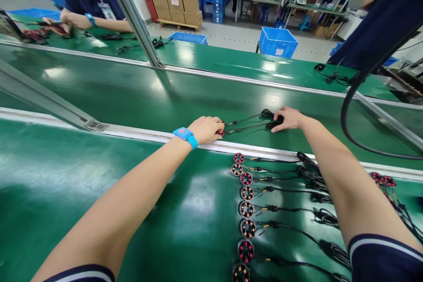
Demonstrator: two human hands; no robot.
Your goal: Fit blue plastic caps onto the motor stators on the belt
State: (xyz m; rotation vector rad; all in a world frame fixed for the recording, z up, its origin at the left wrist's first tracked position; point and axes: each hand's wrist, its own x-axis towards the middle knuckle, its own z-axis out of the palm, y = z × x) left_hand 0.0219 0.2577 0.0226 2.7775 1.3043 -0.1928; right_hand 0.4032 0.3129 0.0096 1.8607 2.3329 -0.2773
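Factory line: green belt across the middle, green desk on your side, metal rail between them. Your left hand, blue wristband on it, is out over the belt just past the rail. Its fingers are curled shut over small red motors, which they mostly hide. Your right hand lies open, palm down, fingertips on the black coils. Two leads run nearly straight from motors to coils, flat on the belt.

On the desk, under your right arm: a row of eight like motors, each with its cable trailing right. More of them at the right edge. A black hose loops down on the right.

Far side: a co-worker's hand on the far desk, and a blue crate on the floor beyond.
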